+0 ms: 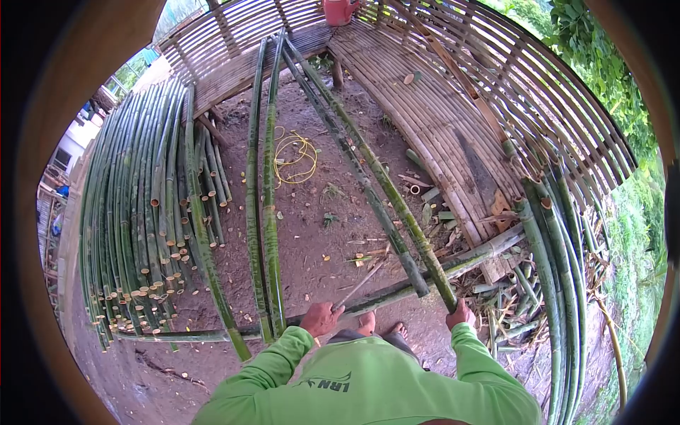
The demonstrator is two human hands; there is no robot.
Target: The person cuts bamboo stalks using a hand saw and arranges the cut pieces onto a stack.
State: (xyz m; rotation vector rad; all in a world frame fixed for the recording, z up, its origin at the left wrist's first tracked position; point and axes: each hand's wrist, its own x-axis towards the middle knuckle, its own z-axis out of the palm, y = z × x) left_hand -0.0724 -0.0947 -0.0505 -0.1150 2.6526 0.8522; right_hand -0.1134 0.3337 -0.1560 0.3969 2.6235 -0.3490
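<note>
My left hand (321,319) is closed around one end of a long, thin tool (361,282), which looks like a narrow blade and points up and to the right. Its handle is hidden in my fist. My right hand (460,314) grips the near end of a green bamboo pole (386,197), which slants away to the far bench. Just left of that pole lies a darker bamboo pole (354,163), its near end resting around the crosswise bamboo pole (397,291). Two more green poles (270,212) stretch away in front of my left hand.
Many cut bamboo poles (131,191) are stacked at left. A slatted bamboo bench (418,106) curves along the back and right, with a red container (340,11) on it. Yellow cord (296,159) lies coiled on the dirt. More poles (559,262) and offcuts (520,312) are at right.
</note>
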